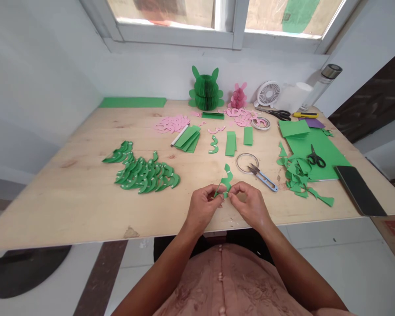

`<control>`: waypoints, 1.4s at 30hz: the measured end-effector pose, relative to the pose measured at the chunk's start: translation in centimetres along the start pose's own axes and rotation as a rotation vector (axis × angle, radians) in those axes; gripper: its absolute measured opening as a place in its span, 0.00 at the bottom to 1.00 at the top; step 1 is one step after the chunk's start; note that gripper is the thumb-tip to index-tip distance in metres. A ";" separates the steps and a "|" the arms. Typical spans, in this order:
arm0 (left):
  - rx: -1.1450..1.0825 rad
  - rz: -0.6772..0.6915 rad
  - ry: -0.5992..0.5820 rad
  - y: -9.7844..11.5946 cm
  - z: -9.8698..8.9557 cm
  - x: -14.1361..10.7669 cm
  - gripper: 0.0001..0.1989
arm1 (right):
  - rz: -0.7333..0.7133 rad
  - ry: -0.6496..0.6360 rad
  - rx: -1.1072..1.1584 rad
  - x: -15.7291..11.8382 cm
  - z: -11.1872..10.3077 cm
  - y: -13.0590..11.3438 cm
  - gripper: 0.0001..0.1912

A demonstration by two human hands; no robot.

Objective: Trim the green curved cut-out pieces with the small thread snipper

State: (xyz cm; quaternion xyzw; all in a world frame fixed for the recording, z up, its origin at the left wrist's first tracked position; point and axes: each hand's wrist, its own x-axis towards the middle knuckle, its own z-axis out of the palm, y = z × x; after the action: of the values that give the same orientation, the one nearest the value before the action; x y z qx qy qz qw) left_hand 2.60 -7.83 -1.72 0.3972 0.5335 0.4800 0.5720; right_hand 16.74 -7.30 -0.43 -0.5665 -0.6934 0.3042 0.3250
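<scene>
The left hand (201,207) and right hand (251,205) both pinch the near end of a wavy green paper strip (227,181) over the wooden tabletop (85,210). Its long axis points forward, neither hand clearly nearer

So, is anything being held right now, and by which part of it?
Yes: a wavy green paper piece, pinched near its lower end, closest to the body, by the fingers of the left hand and right hand.

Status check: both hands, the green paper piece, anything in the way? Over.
Left hand and right hand pinching wavy green paper strip, over pale wooden table. Blue-handled metal snips lie beyond right hand, not touching. Only fingertips cover strip.
</scene>
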 end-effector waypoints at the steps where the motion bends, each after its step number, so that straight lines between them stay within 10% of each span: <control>1: 0.007 0.000 -0.005 0.0 0.0 0.0 0.08 | -0.003 -0.001 -0.005 0.0 0.0 0.0 0.05; 42: -0.015 -0.093 -0.122 0.4 0.1 0.4 0.06 | -0.048 0.010 -0.095 0.0 0.0 -0.1 0.05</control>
State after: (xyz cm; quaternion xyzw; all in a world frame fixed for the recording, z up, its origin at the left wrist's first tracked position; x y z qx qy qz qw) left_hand 2.68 -7.37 -1.41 0.3962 0.5119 0.4317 0.6282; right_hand 16.69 -7.27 -0.39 -0.5660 -0.7188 0.2604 0.3084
